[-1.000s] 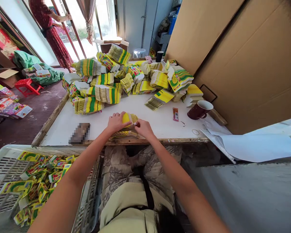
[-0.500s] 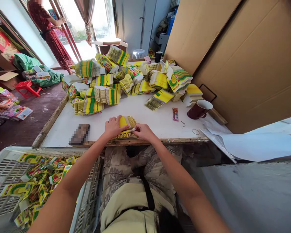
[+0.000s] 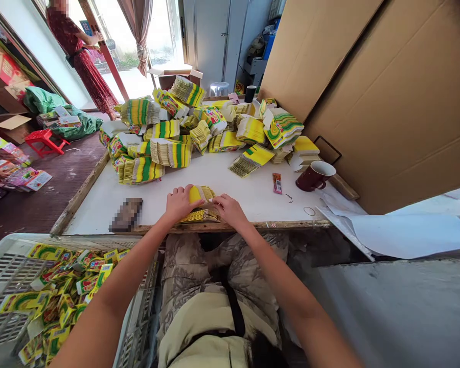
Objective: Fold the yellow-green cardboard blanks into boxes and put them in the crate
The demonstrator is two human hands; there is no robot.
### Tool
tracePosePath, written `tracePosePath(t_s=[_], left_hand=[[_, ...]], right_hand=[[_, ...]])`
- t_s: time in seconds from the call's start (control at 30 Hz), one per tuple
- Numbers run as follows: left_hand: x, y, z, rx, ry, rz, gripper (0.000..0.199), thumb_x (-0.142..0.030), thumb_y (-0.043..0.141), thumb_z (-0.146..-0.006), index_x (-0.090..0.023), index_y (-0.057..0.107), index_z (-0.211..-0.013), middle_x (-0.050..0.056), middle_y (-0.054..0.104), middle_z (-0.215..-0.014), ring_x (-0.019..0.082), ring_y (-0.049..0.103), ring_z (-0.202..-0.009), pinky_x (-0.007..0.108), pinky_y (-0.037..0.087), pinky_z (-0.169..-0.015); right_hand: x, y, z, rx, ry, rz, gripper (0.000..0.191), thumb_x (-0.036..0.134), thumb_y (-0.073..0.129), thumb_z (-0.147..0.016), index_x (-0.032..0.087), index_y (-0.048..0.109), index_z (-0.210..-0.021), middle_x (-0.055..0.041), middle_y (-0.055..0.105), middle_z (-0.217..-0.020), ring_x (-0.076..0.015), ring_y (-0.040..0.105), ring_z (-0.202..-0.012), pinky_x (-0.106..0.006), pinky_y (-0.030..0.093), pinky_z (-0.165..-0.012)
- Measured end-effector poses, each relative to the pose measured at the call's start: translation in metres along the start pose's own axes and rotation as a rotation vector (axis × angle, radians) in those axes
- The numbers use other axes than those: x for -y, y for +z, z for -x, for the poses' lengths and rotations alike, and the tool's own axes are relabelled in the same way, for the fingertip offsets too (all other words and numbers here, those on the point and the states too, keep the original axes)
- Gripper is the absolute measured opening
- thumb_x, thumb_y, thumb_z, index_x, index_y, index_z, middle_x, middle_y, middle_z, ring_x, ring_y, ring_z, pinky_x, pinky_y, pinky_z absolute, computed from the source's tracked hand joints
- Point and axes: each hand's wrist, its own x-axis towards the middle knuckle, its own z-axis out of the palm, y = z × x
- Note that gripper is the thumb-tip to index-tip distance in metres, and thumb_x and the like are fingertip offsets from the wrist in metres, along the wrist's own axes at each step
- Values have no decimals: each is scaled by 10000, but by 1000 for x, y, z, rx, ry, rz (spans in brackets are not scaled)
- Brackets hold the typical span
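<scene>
Found at the centre of the frame, near the front edge of a white table (image 3: 210,166), a stack of folded yellow boxes (image 3: 204,194), with close-set box edges visible on the near side. Observed over the left end of the stack: left hand (image 3: 179,203), gripping, with thumb towards the near side. Observed at the right end: right hand (image 3: 230,209), with fingers bent and drawn together against the stack; unable to tell a firm grip from a mere touch. Noted near those fingertips, a small white spot, too small to identify. Recorded across the upper middle, a heap of box bundles (image 3: 170,152), green, yellow and white, and just in front of it, a fanned bundle (image 3: 252,159). Sighted left of the hands, a dark object (image 3: 126,214), blurred out. Listed on the right part of the table: a small packet (image 3: 277,183), a thin loop (image 3: 309,211) and a maroon mug (image 3: 310,176), upright. Located at lower left, a pale slatted crate (image 3: 61,237) containing loose yellow boxes (image 3: 63,306). Seen at upper left, a person in a red dress (image 3: 86,71), with one hand at a door frame.
</scene>
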Motion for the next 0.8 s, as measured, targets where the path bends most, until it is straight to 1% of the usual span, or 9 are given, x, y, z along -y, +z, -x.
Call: tracePosePath(t_s=[0.07,0.17,0.27,0.37,0.47,0.57,0.7,0.8], left_hand=[[0,-1,0,13,-8,-1,739,-731,342,-876,-223,401,-1409,165,592,-1253,340,512,-1172,431,393,-922],[-1,-2,0,31,-15,-6,736,-728,339,-877,-227,396,-1413,166,587,-1265,342,510,-1182,433,393,-928],[-1,-3,0,36,-20,-9,734,-723,338,-880,-229,388,-1420,168,582,-1276,341,506,-1190,430,394,-931],[-2,-3,-1,39,-21,-15,735,-723,331,-883,-231,377,-1428,166,579,-1285,337,504,-1193,426,392,-931],[-1,-2,-1,32,-17,-23,743,-731,322,-882,-229,378,-1427,165,583,-1276,336,511,-1181,421,394,-924],[-1,-2,0,23,-5,-32,759,-740,309,-879,-216,387,-1422,172,588,-1260,340,518,-1167,424,399,-913],[-1,-2,2,9,36,-53,806,-759,319,-863,-190,369,-1432,188,574,-1270,350,507,-1177,438,395,-923],[-1,-2,1,-2,18,-67,793,-739,310,-878,-175,364,-1433,195,573,-1260,353,507,-1167,440,395,-919]], right_hand=[[2,2,1,-30,-20,79,236,196,475,-937,195,710,-966,-81,620,-1009,-178,565,-870,-271,417,-766],[4,2,4,-40,-59,175,242,194,484,-944,204,722,-907,-89,614,-1034,-197,545,-940,-281,415,-795],[4,0,5,-16,-98,242,241,164,488,-943,207,720,-895,-92,634,-1064,-206,538,-997,-289,410,-846],[5,-4,-1,31,-111,283,222,152,499,-937,201,713,-901,-85,670,-1018,-197,567,-969,-278,411,-845],[8,-7,-11,71,-83,313,171,164,537,-909,192,705,-903,-80,698,-957,-194,605,-893,-273,416,-796],[12,-6,-21,85,-35,330,150,195,564,-880,181,699,-943,-95,713,-965,-205,631,-866,-275,421,-758],[18,1,-32,70,45,315,188,230,569,-865,159,703,-977,-143,721,-998,-241,652,-901,-299,433,-764],[22,8,-40,50,119,265,196,243,562,-874,151,723,-938,-175,724,-1008,-257,660,-933,-310,442,-782]])
